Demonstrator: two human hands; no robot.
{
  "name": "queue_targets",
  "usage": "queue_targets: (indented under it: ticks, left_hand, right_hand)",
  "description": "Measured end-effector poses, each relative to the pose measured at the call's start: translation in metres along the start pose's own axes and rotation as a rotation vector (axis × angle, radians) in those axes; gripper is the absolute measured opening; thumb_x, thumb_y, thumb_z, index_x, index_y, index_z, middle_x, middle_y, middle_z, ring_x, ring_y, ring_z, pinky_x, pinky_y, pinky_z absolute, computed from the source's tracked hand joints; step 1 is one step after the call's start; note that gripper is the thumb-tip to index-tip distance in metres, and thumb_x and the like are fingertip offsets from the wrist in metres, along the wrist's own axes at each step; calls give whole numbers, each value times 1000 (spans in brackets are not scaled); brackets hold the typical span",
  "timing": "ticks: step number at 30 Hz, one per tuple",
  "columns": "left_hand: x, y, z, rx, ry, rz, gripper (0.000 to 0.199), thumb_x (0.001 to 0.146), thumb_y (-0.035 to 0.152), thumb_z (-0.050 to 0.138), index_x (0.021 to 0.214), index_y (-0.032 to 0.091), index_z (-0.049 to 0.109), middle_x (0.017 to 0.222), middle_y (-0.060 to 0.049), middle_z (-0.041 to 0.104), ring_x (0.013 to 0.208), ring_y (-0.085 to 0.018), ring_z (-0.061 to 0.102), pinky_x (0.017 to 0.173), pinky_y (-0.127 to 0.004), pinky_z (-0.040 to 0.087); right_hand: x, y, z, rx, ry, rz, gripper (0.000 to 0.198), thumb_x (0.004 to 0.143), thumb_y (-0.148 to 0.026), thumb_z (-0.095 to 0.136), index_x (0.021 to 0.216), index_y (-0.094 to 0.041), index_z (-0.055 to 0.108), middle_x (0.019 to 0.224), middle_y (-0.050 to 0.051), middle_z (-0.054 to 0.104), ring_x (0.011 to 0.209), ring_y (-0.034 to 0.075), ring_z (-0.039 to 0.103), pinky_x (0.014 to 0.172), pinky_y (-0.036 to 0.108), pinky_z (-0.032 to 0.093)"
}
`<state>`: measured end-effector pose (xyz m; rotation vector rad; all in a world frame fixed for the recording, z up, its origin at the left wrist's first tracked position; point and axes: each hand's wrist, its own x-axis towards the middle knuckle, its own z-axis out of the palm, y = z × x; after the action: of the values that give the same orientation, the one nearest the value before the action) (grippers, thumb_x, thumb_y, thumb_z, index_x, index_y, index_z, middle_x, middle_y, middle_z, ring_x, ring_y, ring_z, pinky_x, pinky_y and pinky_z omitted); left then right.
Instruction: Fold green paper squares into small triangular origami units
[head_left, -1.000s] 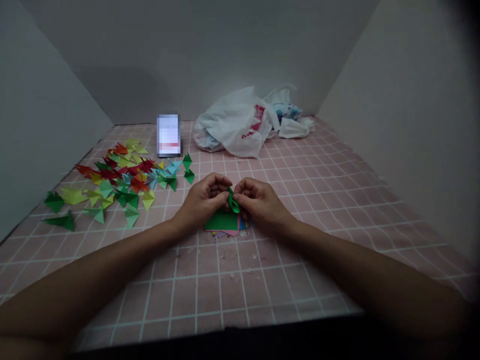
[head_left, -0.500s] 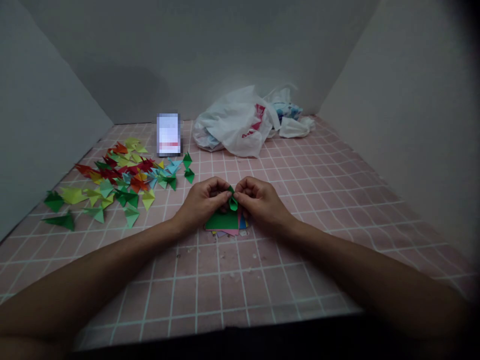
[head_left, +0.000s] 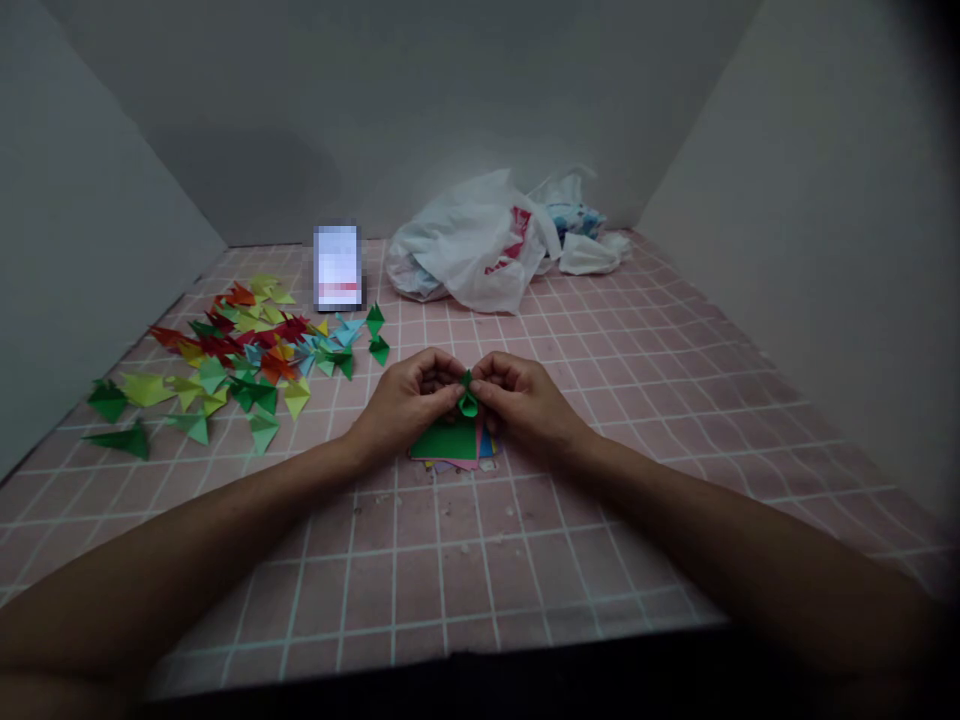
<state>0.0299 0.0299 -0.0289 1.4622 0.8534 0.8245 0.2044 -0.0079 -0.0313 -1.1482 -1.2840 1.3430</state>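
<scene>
Between my hands is a small folded piece of green origami paper (head_left: 469, 402), pinched from both sides. My left hand (head_left: 412, 400) grips its left edge between thumb and fingers, and my right hand (head_left: 521, 400) grips its right edge the same way. Fingertips hide part of the folds. Just below lies a stack of square paper sheets (head_left: 444, 441), green on top, with pink, blue and yellow edges showing beneath.
On the left spreads a pile of folded paper pieces (head_left: 217, 345) in red, orange, yellow, green and light blue. A lit phone (head_left: 337, 266) stands behind it. White plastic bags (head_left: 480, 245) lie by the back wall. A pink checked cloth (head_left: 337, 600) covers the table.
The green paper has turned slightly and now stands more upright and symmetrical between my fingertips. Both hands have shifted only a little.
</scene>
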Motion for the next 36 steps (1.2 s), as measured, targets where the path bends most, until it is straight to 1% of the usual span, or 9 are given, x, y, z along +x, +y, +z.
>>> queue_targets:
  ticks: [4, 8, 12, 16, 20, 23, 26, 32, 36]
  left_hand:
    - [0, -1, -1, -70, -26, -28, 20, 78, 24, 73, 93, 16, 62, 75, 2, 66, 63, -10, 63, 61, -23, 52]
    - [0, -2, -2, -91, -30, -53, 21, 79, 26, 74, 96, 16, 64, 77, 1, 69, 65, -11, 66, 63, -24, 54]
    - [0, 0, -2, -76, -19, -94, 18, 79, 29, 75, 88, 15, 67, 74, 1, 68, 61, -10, 64, 61, -24, 53]
    - [0, 3, -2, -67, -12, -99, 19, 75, 29, 77, 81, 15, 65, 69, 2, 65, 57, -9, 61, 57, -22, 50]
    - [-2, 6, -1, 15, 0, -76, 19, 73, 30, 75, 80, 15, 65, 66, 3, 63, 54, -9, 56, 53, -21, 45]
    - [-3, 8, 0, 110, 20, -57, 17, 74, 31, 71, 78, 16, 64, 65, 3, 59, 52, -8, 50, 49, -21, 39]
    - [-5, 10, 2, 192, 37, -42, 13, 74, 29, 68, 76, 16, 64, 64, 3, 57, 53, -9, 46, 48, -20, 36]
    - [-7, 13, 3, 277, 27, -1, 11, 74, 27, 64, 75, 16, 65, 67, 1, 59, 61, -11, 50, 53, -22, 38]
    - [-6, 12, 2, 279, 19, 10, 11, 75, 27, 65, 75, 16, 66, 67, 1, 59, 61, -11, 49, 53, -22, 37]
  right_hand:
    - [-1, 0, -1, -15, -4, 3, 11, 85, -28, 63, 80, -21, 56, 57, -6, 56, 44, 10, 51, 43, 23, 39]
    - [-1, 1, -1, -51, 3, -26, 13, 86, -29, 63, 80, -21, 55, 58, -5, 56, 46, 10, 51, 46, 25, 40]
    - [-1, 2, -1, -91, 20, -87, 15, 86, -32, 64, 80, -22, 56, 61, -5, 55, 51, 11, 51, 49, 25, 40]
    - [-2, 2, -1, -89, 12, -87, 16, 86, -34, 63, 80, -21, 56, 62, -5, 54, 52, 11, 51, 50, 26, 40]
    - [-2, 1, 0, -80, -18, -65, 17, 87, -36, 62, 80, -21, 55, 64, -5, 52, 51, 11, 49, 49, 26, 39]
    - [1, 3, -1, -118, -2, -116, 18, 85, -36, 64, 81, -21, 56, 68, -4, 53, 58, 12, 49, 53, 26, 39]
    - [2, 4, -2, -180, 18, -162, 19, 83, -35, 69, 80, -20, 58, 73, -2, 57, 66, 13, 50, 59, 27, 40]
    - [1, 1, -3, -241, 13, -198, 18, 84, -34, 68, 80, -20, 58, 74, -2, 56, 67, 13, 49, 61, 28, 39]
    - [0, 1, -4, -284, 5, -208, 17, 86, -32, 65, 78, -20, 58, 73, -2, 56, 68, 13, 49, 63, 28, 39]
